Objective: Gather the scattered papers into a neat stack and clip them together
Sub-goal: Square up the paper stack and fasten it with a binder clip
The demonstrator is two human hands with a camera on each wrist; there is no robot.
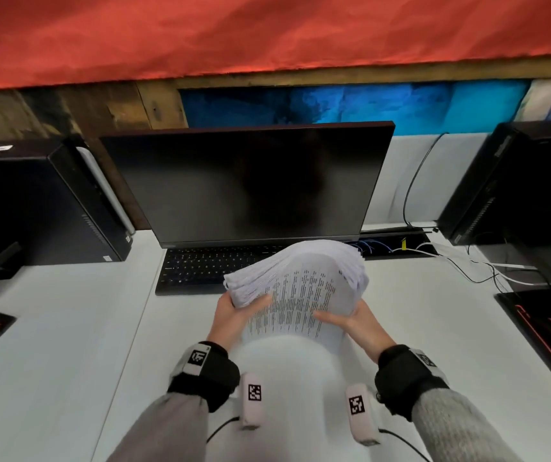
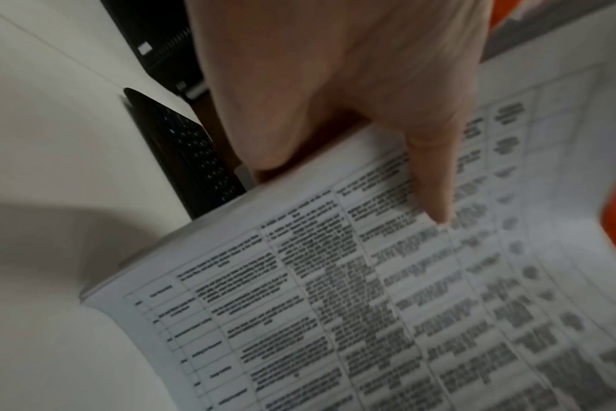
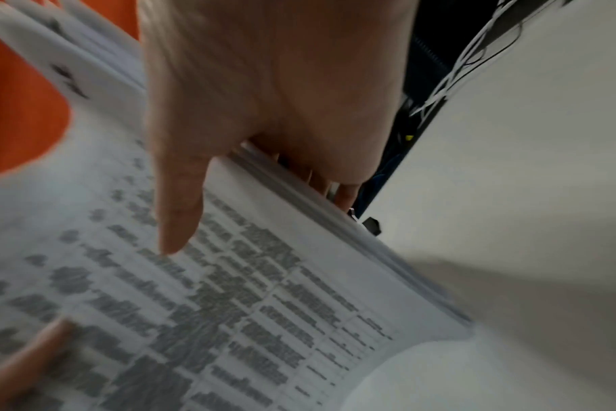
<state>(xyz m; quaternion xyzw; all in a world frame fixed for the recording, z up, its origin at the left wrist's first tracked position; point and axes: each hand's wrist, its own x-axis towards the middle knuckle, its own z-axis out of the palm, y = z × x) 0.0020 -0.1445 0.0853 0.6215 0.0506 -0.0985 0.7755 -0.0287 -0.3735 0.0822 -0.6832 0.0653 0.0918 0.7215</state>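
A thick stack of printed papers [image 1: 297, 291] is held up above the white desk [image 1: 67, 345], its upper edge fanned out and curling away from me. My left hand [image 1: 237, 311] grips its left side, thumb [image 2: 429, 178] lying on the printed top sheet [image 2: 334, 292], fingers hidden behind. My right hand [image 1: 351, 320] grips the right side the same way, thumb [image 3: 178, 211] on the top sheet [image 3: 229, 292] and fingers under the stack's edge. The stack's lower edge looks blurred. No clip is in view.
A black keyboard [image 1: 200, 268] and a dark monitor [image 1: 247, 181] stand right behind the papers. Black computer towers sit at far left [image 1: 34, 201] and far right [image 1: 514, 185]. Loose cables [image 1: 487, 265] lie at the right, and a dark mat [image 1: 547, 331] at the right edge.
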